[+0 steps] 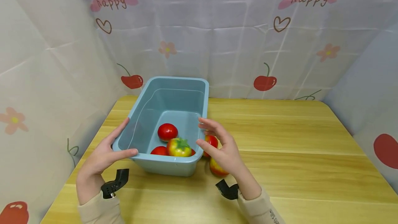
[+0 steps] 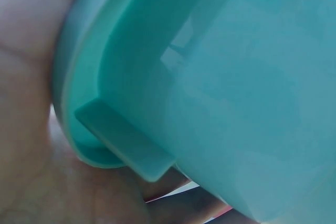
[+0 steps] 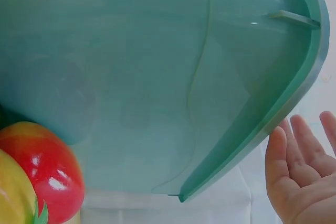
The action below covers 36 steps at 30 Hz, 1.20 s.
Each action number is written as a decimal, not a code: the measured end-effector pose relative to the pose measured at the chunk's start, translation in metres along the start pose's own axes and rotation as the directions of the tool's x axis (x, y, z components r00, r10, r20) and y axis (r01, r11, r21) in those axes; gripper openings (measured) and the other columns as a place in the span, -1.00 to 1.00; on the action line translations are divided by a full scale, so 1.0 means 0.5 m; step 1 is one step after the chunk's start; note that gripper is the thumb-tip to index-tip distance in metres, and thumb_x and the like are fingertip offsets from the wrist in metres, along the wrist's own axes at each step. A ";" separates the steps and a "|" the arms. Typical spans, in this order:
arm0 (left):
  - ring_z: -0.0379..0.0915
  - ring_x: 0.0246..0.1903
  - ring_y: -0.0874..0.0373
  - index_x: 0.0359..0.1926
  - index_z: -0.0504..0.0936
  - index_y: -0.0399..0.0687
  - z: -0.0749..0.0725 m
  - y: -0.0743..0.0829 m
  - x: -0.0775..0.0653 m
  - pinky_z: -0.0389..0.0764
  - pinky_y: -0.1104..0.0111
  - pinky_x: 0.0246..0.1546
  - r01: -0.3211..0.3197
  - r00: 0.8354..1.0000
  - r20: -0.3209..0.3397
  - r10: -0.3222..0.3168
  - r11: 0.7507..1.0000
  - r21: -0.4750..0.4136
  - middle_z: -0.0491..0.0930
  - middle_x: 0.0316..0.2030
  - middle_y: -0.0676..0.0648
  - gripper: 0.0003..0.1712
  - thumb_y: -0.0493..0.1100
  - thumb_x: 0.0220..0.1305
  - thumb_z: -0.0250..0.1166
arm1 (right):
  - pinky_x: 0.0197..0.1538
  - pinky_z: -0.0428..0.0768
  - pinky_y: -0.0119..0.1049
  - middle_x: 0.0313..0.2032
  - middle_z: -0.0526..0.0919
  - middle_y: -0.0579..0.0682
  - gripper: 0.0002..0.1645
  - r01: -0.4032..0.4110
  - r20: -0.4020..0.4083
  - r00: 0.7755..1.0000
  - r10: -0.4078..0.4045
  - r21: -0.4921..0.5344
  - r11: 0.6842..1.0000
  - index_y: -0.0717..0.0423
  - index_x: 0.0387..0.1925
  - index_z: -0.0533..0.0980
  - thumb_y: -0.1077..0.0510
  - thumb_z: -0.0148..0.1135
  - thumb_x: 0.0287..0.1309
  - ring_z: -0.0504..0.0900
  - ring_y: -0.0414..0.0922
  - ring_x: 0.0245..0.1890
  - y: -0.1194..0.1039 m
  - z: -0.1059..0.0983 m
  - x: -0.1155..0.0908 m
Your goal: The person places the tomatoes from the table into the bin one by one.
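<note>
A light blue plastic basin (image 1: 172, 159), deep and rectangular, stands at the left of the table. My left hand (image 1: 104, 155) grips its near-left corner, thumb over the front rim and fingers along the left side. In the left wrist view the palm lies against the corner below the rim (image 2: 86, 85). My right hand (image 1: 222, 146) is at the basin's right rim, fingers loosely bent and fingertips right at the edge, holding nothing. Inside lie a red tomato (image 1: 168, 132), another red one (image 1: 159, 150) and a yellow-green tomato (image 1: 178, 148) with a green leafy top.
Just outside the basin's right wall, partly behind my right hand, are a red tomato (image 1: 212, 141) and a yellow-red one (image 1: 217, 168). Wooden table (image 1: 295, 155) extends to the right. A printed curtain (image 1: 230, 44) closes off the back and sides, close behind the basin.
</note>
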<state>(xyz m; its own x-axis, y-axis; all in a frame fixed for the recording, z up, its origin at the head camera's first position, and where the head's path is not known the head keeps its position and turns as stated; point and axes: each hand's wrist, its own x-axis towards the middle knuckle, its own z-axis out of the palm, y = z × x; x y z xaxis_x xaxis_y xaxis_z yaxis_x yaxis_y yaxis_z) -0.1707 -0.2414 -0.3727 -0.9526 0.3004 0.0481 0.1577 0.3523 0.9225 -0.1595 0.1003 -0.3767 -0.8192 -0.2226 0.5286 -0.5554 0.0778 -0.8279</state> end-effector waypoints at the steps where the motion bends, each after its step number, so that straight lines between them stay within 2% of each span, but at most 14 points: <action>1: -0.04 0.25 -0.23 0.47 -0.07 0.30 0.000 0.000 0.000 0.40 0.56 -0.07 0.002 1.000 0.000 -0.002 1.000 0.000 -0.18 0.43 -0.19 0.04 -0.28 0.13 0.35 | 0.12 0.42 -0.17 0.13 0.49 -0.04 -0.40 0.001 -0.001 1.000 -0.001 0.007 1.000 0.12 0.21 0.38 0.34 0.26 0.11 0.47 -0.01 0.10 0.000 -0.001 0.000; 9: -0.03 0.25 -0.23 0.47 -0.07 0.31 0.000 0.002 0.000 0.41 0.55 -0.07 0.005 1.000 0.003 -0.005 1.000 0.000 -0.17 0.43 -0.19 0.04 -0.28 0.13 0.35 | 0.07 0.46 -0.09 0.03 0.55 0.05 -0.55 0.006 -0.014 1.000 -0.005 0.018 1.000 0.20 0.07 0.45 0.39 0.25 0.10 0.51 0.07 0.02 0.004 -0.011 0.002; 15: -0.02 0.25 -0.19 0.46 -0.07 0.33 -0.001 0.002 0.000 0.39 0.56 -0.07 0.007 1.000 0.001 -0.007 1.000 0.008 -0.16 0.43 -0.17 0.04 -0.27 0.13 0.35 | 0.07 0.46 -0.04 -0.10 0.59 0.01 -0.68 -0.053 -0.031 0.998 0.052 -0.013 0.999 0.14 -0.05 0.49 0.32 0.26 0.12 0.55 0.05 -0.06 0.008 -0.022 0.003; 24: -0.03 0.24 -0.21 0.46 -0.07 0.33 -0.001 0.002 0.001 0.39 0.55 -0.07 0.016 1.000 -0.003 -0.016 1.000 0.015 -0.16 0.43 -0.16 0.05 -0.26 0.12 0.35 | 0.11 0.42 -0.07 -0.10 0.58 0.09 -0.67 -0.135 -0.036 0.990 0.133 -0.055 0.989 0.16 -0.06 0.48 0.27 0.29 0.11 0.54 0.01 -0.06 0.024 -0.051 0.008; 31: -0.02 0.24 -0.20 0.46 -0.07 0.33 -0.002 0.001 0.002 0.39 0.56 -0.06 0.003 1.000 -0.002 -0.003 1.000 0.015 -0.15 0.43 -0.15 0.04 -0.27 0.13 0.35 | 0.13 0.41 -0.07 -0.11 0.58 0.06 -0.66 -0.158 -0.039 0.987 0.156 -0.063 0.985 0.18 -0.03 0.47 0.27 0.27 0.13 0.51 0.10 -0.04 0.040 -0.076 0.011; 36: -0.01 0.24 -0.20 0.46 -0.06 0.33 -0.002 0.000 0.002 0.39 0.56 -0.06 0.005 1.000 -0.002 -0.005 1.000 0.011 -0.15 0.43 -0.16 0.04 -0.28 0.13 0.35 | 0.13 0.41 -0.06 -0.10 0.58 0.08 -0.64 -0.168 -0.020 0.986 0.167 -0.074 0.983 0.20 -0.01 0.46 0.27 0.27 0.14 0.52 0.03 -0.04 0.046 -0.091 0.012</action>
<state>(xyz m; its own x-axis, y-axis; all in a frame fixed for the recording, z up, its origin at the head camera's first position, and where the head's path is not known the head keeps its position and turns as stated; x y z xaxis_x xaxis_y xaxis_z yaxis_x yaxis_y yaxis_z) -0.1720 -0.2419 -0.3721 -0.9539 0.2967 0.0446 0.1561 0.3639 0.9183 -0.1839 0.1450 -0.3839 -0.9029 -0.1872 0.3869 -0.4193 0.1859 -0.8886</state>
